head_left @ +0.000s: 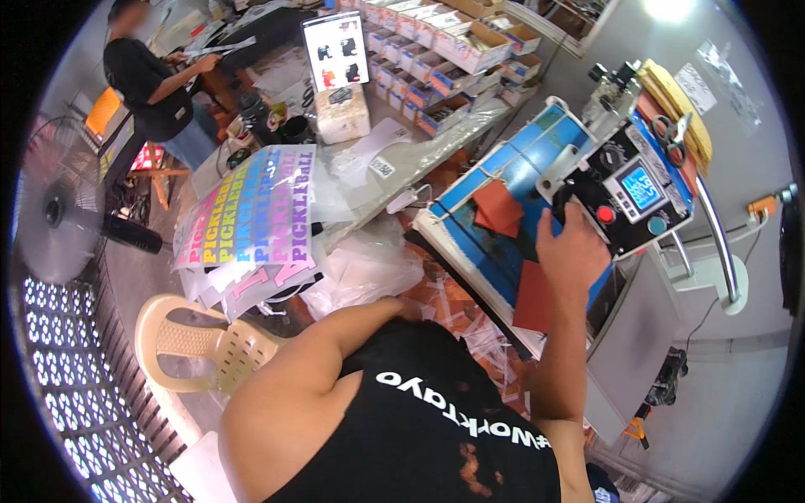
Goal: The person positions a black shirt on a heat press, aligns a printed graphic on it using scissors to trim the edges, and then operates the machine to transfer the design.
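Observation:
My right hand (570, 243) is raised to the heat press (629, 193), its fingers curled round a black handle at the front of the press head, left of the red button. Below the head, the blue lower platen (507, 163) holds red-brown square pads (499, 210) and a red sheet (532, 293). My left forearm (360, 323) reaches forward along my black top; the hand itself is hidden behind my body. Scissors (671, 138) rest on top of the press.
A plastic chair (176, 344) and fan (59, 214) stand at left. Printed sheets (247, 214), a screen (335, 50) and bins of small boxes (453, 42) occupy the worktable. Another person (147, 92) works at the back left. Scraps (453, 310) litter the floor.

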### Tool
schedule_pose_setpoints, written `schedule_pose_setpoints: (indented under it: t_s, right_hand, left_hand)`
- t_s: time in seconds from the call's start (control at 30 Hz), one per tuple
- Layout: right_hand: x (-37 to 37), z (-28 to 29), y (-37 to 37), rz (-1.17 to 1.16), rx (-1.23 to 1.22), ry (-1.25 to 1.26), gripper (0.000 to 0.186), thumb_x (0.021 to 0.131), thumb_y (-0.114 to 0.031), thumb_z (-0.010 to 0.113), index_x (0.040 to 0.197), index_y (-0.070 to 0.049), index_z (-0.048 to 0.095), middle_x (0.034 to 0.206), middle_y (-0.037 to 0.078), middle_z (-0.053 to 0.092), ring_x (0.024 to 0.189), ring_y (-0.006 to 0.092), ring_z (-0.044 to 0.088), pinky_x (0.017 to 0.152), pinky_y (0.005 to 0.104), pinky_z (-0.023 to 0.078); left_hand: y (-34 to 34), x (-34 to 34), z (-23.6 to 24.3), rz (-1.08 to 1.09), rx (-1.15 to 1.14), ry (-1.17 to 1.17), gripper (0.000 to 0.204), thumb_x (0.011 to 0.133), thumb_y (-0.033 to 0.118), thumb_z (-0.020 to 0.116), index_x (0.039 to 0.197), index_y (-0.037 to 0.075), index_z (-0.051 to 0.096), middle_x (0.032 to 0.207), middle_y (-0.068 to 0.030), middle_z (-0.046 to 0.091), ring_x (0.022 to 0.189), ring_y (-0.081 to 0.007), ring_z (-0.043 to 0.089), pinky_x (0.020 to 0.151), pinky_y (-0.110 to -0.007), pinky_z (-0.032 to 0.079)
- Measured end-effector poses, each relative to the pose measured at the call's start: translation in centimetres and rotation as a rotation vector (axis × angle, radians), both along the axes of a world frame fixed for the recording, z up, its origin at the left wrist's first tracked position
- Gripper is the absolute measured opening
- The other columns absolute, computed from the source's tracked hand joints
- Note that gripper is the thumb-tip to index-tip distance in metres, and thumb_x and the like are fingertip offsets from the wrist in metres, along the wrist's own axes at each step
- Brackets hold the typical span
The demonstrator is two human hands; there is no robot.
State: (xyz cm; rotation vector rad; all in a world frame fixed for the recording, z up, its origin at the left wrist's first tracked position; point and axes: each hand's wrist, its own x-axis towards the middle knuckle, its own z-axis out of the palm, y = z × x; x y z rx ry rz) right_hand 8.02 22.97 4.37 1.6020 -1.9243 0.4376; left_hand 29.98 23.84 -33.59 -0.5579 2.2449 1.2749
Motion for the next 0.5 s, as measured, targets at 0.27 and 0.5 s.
schedule_pose_setpoints:
  t_s: [0.27, 0.5]
  right_hand:
    - [0.1, 0.0, 0.2, 0.067, 0.02, -0.006, 0.031, 0.086, -0.037, 0.071, 0.104, -0.011, 0.066, 0.069, 0.006, 0.064, 0.06, 0.0302, 0.066, 0.055, 0.0431, 0.051]
    - [0.1, -0.2, 0.2, -0.002, 0.053, -0.025, 0.027, 0.084, -0.035, 0.073, 0.095, -0.012, 0.064, 0.067, 0.004, 0.063, 0.058, 0.0294, 0.065, 0.053, 0.042, 0.049]
  left_hand:
    - [0.1, 1.6, -4.7, 0.104, -0.002, -0.077, 0.044, 0.094, 0.036, 0.051, 0.124, 0.009, 0.068, 0.125, -0.0191, 0.067, 0.116, -0.0339, 0.063, 0.101, -0.048, 0.045]
    - [-2.6, 1.6, -3.2, -0.03, -0.003, -0.034, 0.046, 0.093, 0.038, 0.052, 0.12, 0.006, 0.071, 0.118, -0.0198, 0.07, 0.11, -0.0357, 0.066, 0.097, -0.049, 0.048]
